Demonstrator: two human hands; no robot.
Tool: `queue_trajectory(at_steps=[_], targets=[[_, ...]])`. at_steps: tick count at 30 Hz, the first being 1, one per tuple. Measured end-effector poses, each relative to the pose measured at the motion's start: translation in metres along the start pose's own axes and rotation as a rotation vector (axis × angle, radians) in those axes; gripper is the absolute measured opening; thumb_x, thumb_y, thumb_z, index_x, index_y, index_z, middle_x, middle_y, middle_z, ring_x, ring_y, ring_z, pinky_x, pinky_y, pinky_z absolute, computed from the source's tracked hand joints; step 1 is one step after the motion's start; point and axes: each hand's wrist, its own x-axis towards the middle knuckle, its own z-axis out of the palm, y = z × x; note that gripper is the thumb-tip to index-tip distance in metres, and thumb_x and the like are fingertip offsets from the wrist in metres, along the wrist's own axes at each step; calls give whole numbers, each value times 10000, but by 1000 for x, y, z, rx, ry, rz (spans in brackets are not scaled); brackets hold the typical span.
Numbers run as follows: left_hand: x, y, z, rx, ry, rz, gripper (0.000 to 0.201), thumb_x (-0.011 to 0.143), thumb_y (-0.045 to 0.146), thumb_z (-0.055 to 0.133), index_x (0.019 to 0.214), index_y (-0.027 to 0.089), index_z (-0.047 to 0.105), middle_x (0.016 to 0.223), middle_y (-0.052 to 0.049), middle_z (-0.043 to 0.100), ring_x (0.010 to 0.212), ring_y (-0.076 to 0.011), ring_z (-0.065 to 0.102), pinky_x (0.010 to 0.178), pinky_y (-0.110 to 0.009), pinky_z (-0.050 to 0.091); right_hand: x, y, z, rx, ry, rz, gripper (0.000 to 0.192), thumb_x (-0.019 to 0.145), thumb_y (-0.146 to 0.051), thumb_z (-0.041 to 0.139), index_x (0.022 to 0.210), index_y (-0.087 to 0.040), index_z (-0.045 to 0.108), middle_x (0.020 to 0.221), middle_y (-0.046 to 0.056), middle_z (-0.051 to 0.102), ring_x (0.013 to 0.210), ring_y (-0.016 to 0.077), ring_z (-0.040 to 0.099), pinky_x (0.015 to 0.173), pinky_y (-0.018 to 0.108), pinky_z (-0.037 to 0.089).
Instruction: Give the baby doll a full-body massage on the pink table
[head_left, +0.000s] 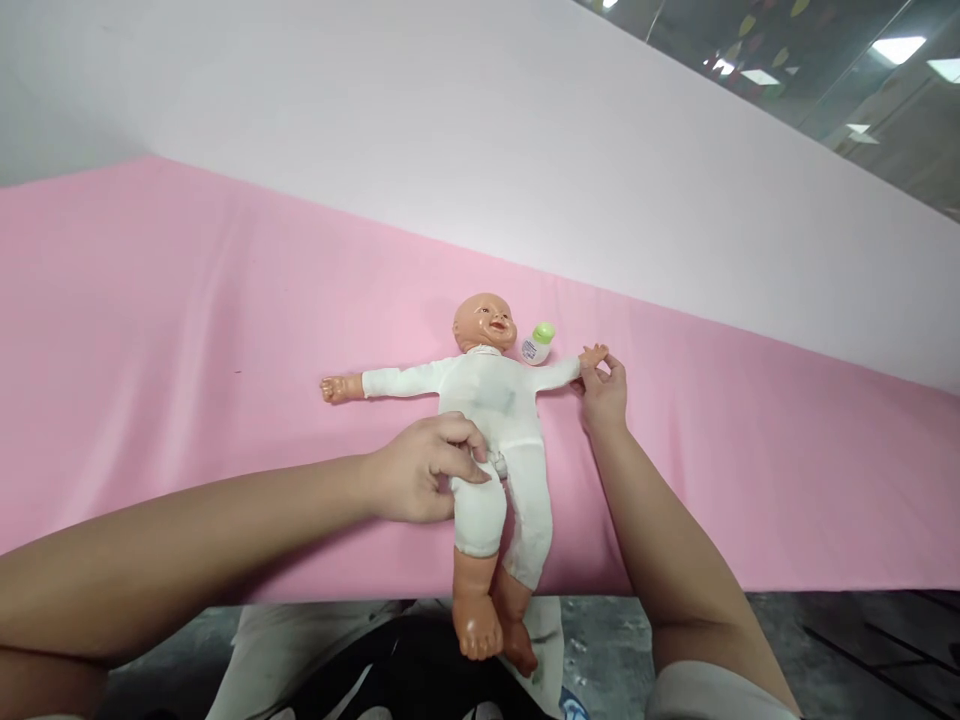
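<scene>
Head view. Left hand (424, 470) laid on hip of doll (491, 420), fingers (465, 440) curled and pinching white suit (495, 400) at the crotch; thumb under, fingertips on top. Right hand (604, 390) out at far end of doll's arm, fingers closed narrowly round doll's small hand (594, 355); grip looks like a light pinch, but contact partly hidden by own fingers. Doll on its back on pink cloth (187, 330), head away from wearer, arms spread wide to either side, other doll hand (335, 388) lying free on cloth. Bare legs (480, 610) hanging past near edge of cloth, crossed at the ankles. Small bottle (538, 343), green cap, white label, lying just beside doll's head and shoulder. White wall (450, 130) behind cloth. Grey floor (600, 640) below edge.
</scene>
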Motion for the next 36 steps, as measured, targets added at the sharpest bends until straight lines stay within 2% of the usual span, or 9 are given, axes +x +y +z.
queue_trajectory(at_steps=[4,8,14,20,24,27,29,33,36], targets=[[-2,-4,3,-14,30,-17,165,844,202,829,1006,231,845,1016,-95,726,900,-199,728,740,-288,617,15,14,-4,-82,-20,224,562,815,-412,903,1235,-236,574,1084,63,788,871,193,787,794,352,710],[-1,-6,-1,-66,75,-62,189,876,202,814,1061,222,847,1016,-97,743,890,-192,749,741,-282,630,14,12,-2,-44,-20,204,569,817,-397,895,1246,-234,558,1125,79,796,902,194,793,831,360,706],[4,-15,-12,-18,140,-244,181,913,204,752,1070,207,843,1011,-75,765,873,-179,760,776,-293,633,-18,-16,18,31,-114,-200,561,903,-435,800,1382,-254,573,1401,116,734,1218,235,737,1076,472,616],[6,-46,-19,85,216,-461,114,844,202,701,864,186,812,925,-48,744,837,-184,721,733,-290,589,-45,-26,44,-530,-413,-621,300,966,-343,708,1253,-317,788,1304,68,785,1228,293,701,1127,545,561],[6,-59,-20,37,221,-531,105,841,244,717,792,177,782,902,-52,728,828,-189,706,694,-284,570,-46,-24,45,-650,-448,-762,288,982,-284,672,1240,-306,798,1291,76,789,1219,298,697,1100,550,571],[6,-56,-21,52,214,-520,112,844,240,714,792,171,785,908,-54,725,809,-180,704,684,-277,563,-45,-22,42,-603,-433,-726,318,977,-310,681,1282,-286,766,1302,85,786,1222,303,706,1102,558,570],[6,-51,-24,98,196,-457,113,859,221,702,820,171,796,906,-49,727,791,-168,707,685,-271,563,-43,-19,39,-537,-394,-620,341,984,-375,694,1308,-278,742,1307,92,782,1219,305,712,1099,554,572],[4,-35,-27,209,143,-200,146,902,163,687,953,196,820,911,-34,736,805,-152,724,720,-255,573,-31,-10,29,-265,-284,-370,486,996,-511,686,1409,-261,629,1349,115,753,1195,278,740,1066,493,604],[3,-20,-24,220,121,-19,145,933,162,694,1012,210,805,958,-48,750,831,-154,733,731,-254,581,-15,-3,16,-130,-210,-272,633,987,-557,672,1513,-246,509,1442,150,701,1253,277,728,1072,482,612]])
